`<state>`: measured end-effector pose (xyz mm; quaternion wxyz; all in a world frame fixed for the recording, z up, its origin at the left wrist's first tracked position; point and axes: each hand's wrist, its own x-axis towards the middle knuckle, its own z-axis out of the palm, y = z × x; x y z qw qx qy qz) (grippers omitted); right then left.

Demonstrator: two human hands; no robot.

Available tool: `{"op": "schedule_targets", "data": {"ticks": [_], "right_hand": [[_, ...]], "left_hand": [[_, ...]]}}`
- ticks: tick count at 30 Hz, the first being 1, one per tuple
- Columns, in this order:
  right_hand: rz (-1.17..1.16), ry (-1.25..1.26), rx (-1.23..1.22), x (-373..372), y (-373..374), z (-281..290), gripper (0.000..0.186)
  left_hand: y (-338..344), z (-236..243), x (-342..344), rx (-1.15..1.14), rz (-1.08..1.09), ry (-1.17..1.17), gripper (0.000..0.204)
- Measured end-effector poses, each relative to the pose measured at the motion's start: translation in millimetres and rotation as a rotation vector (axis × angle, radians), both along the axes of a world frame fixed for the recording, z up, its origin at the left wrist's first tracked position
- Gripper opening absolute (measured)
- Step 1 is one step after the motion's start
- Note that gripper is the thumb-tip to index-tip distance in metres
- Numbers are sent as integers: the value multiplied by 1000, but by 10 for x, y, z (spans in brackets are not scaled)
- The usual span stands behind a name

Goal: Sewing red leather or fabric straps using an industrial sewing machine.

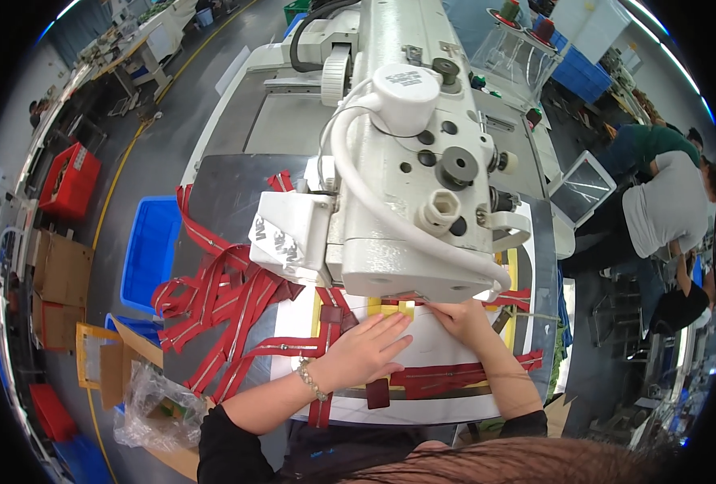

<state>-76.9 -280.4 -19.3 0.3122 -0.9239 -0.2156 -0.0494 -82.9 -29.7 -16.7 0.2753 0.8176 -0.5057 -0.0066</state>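
Note:
A white industrial sewing machine head (410,262) stands over the work plate. In front of it my left hand (366,348) lies with fingers stretched out, its fingertips beside a small yellow block (392,308). Close under the machine's front edge is my right hand (460,321), its thumb and fingers drawn together; what they hold, if anything, is hidden. Red zipper strips (443,377) run across the white sheet (431,343) below my hands. A dark red patch (378,394) hangs at the sheet's front edge. More red zippers (241,298) lie heaped on the left.
Left of the table are a blue bin (150,254), an open cardboard box (132,351) and crumpled clear plastic (160,407). A tablet-like screen (582,189) stands at the right. Beyond it, a person in a grey shirt (666,202) bends over. Thread cones (544,32) stand at the back right.

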Motion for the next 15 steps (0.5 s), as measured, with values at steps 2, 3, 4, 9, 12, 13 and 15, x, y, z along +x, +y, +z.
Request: {"op": "schedule_targets", "data": {"ticks": [2,3,4,9,12,13,15], "right_hand": [[12,-15,-49,-8,5,-41,21],[2,-81,-75,-17,-4,-83,23],[-8,-147,-99,-23,-12,-113,25],[30,-153,-128,-29,-23,-149,29],[38,-193,-137,-10,22,-101,28],[19,-201,-123,-5,42,-88,27],[19,-222,-132,-5,48,-91,26]], "left_hand": [[7,-2,-6,-9,8,11,50],[1,-4,-9,-15,4,19,50],[-4,-3,-12,-20,0,27,49],[-9,8,-9,-42,0,24,47],[-15,-1,-6,-50,-3,15,47],[-15,-5,-7,-50,-5,14,47],[-13,-6,-4,-50,-5,16,47]]}}
